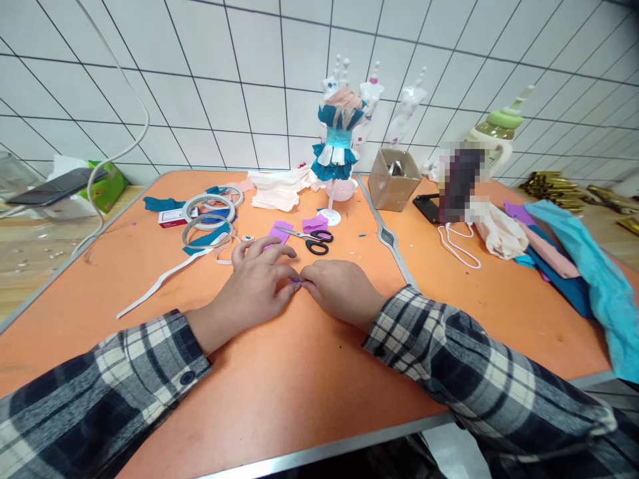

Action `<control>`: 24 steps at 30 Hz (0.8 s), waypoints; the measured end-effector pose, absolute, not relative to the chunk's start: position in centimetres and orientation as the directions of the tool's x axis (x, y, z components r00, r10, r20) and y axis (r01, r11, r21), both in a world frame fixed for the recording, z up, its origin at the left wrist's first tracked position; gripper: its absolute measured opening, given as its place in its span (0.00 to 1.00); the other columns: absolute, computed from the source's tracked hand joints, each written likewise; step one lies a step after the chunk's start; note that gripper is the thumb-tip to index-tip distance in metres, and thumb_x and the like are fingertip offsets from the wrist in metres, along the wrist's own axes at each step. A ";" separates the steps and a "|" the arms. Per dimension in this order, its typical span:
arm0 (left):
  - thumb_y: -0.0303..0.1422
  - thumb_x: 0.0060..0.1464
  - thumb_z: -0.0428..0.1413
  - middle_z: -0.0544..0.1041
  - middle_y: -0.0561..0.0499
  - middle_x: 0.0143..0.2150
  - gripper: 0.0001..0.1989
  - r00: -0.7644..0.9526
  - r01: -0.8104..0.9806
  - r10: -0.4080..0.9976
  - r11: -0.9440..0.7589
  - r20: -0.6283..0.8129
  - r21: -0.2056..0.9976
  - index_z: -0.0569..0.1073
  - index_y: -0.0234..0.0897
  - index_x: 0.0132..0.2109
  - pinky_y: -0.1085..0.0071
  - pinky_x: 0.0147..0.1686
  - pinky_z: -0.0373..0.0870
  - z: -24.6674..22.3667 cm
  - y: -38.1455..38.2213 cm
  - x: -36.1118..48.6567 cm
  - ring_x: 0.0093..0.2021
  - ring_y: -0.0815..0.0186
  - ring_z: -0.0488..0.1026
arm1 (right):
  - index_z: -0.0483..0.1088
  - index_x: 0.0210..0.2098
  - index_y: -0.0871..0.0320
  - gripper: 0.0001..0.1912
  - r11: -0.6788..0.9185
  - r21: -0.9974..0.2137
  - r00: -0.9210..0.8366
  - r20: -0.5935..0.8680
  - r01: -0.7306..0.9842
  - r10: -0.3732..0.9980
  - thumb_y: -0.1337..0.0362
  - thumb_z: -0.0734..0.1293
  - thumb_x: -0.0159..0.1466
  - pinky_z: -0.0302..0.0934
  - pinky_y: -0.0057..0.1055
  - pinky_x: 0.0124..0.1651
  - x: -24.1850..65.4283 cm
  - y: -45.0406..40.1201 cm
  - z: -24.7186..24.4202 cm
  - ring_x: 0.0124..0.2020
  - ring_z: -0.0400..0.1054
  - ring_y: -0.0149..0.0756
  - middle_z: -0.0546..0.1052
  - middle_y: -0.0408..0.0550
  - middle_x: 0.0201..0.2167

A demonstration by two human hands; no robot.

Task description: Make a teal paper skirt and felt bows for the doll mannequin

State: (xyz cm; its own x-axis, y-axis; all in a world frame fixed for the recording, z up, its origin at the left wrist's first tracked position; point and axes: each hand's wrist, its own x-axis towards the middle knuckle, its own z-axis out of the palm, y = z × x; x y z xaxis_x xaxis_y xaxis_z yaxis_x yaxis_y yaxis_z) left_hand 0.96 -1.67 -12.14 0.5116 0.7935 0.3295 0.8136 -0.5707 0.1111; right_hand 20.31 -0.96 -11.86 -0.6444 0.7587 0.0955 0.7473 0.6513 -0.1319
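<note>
My left hand (257, 286) and my right hand (344, 289) meet at the middle of the orange table (279, 392). A small purple piece (296, 282) is pinched between their fingertips, mostly hidden by them. Just beyond the hands lie black-handled scissors (317, 241), with a purple strip (280, 233) under the blades and another purple piece (315, 223) behind the handles. Farther back a small dress form (338, 140) stands on a white base, wearing a teal, white and pink paper-like dress.
Tape rolls (208, 211) and a long white strip (160, 283) lie at the left. A cardboard box (394, 178) stands at the back. Blue, pink and purple sheets (574, 246) lie at the right. A metal seam (387, 236) crosses the table.
</note>
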 end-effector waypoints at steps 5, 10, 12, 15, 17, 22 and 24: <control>0.34 0.56 0.57 0.75 0.47 0.51 0.08 0.495 0.806 0.803 -0.567 0.331 0.171 0.80 0.44 0.32 0.45 0.52 0.57 -11.8 -1.8 0.7 0.55 0.48 0.64 | 0.72 0.43 0.56 0.13 0.666 -0.220 -0.648 0.156 0.713 0.745 0.62 0.57 0.72 0.54 0.29 0.35 20.6 -0.9 -12.2 0.38 0.71 0.37 0.78 0.47 0.37; 0.34 0.56 0.56 0.77 0.47 0.43 0.08 0.446 0.760 0.806 -0.570 0.388 0.311 0.79 0.42 0.31 0.52 0.50 0.63 -11.7 -1.4 -0.3 0.48 0.55 0.69 | 0.70 0.52 0.57 0.13 0.649 -0.340 -0.532 0.380 0.680 0.757 0.62 0.59 0.71 0.58 0.29 0.45 22.6 1.3 -12.3 0.46 0.69 0.35 0.77 0.49 0.46; 0.35 0.55 0.56 0.77 0.48 0.40 0.08 0.384 0.726 0.833 -0.539 0.398 0.427 0.78 0.41 0.31 0.55 0.49 0.66 -11.7 -1.2 -0.4 0.45 0.57 0.71 | 0.72 0.51 0.58 0.14 0.626 -0.328 -0.468 0.446 0.708 0.763 0.64 0.58 0.71 0.58 0.30 0.47 23.7 3.2 -12.2 0.46 0.68 0.36 0.77 0.50 0.45; 0.35 0.55 0.57 0.77 0.48 0.38 0.08 0.315 0.627 0.880 -0.474 0.355 0.618 0.77 0.39 0.31 0.60 0.45 0.71 -11.7 -1.1 -0.4 0.41 0.60 0.74 | 0.74 0.48 0.59 0.14 0.654 -0.226 -0.507 0.471 0.722 0.722 0.65 0.60 0.70 0.56 0.32 0.50 24.5 6.0 -12.1 0.47 0.65 0.38 0.77 0.52 0.45; 0.35 0.56 0.56 0.77 0.47 0.39 0.08 0.299 0.541 0.892 -0.452 0.340 0.710 0.76 0.39 0.30 0.61 0.46 0.72 -11.7 -1.2 -0.3 0.41 0.61 0.75 | 0.76 0.47 0.58 0.13 0.697 -0.143 -0.589 0.434 0.702 0.682 0.63 0.61 0.70 0.55 0.34 0.51 24.4 7.3 -12.1 0.47 0.64 0.39 0.77 0.52 0.45; 0.36 0.55 0.58 0.79 0.45 0.41 0.08 0.241 0.368 0.912 -0.403 0.332 0.838 0.76 0.38 0.30 0.63 0.49 0.72 -11.7 -1.5 -0.2 0.46 0.58 0.76 | 0.78 0.42 0.57 0.11 0.684 -0.105 -0.604 0.387 0.722 0.697 0.60 0.64 0.67 0.53 0.37 0.47 23.5 8.4 -12.7 0.45 0.65 0.42 0.79 0.52 0.39; 0.37 0.53 0.59 0.81 0.45 0.39 0.08 0.216 0.318 0.937 -0.333 0.275 0.887 0.75 0.38 0.30 0.64 0.47 0.72 -11.8 -1.4 -0.1 0.46 0.57 0.77 | 0.79 0.39 0.57 0.10 0.677 -0.171 -0.582 0.390 0.716 0.713 0.61 0.65 0.66 0.54 0.37 0.45 23.5 8.7 -13.0 0.44 0.66 0.43 0.79 0.52 0.37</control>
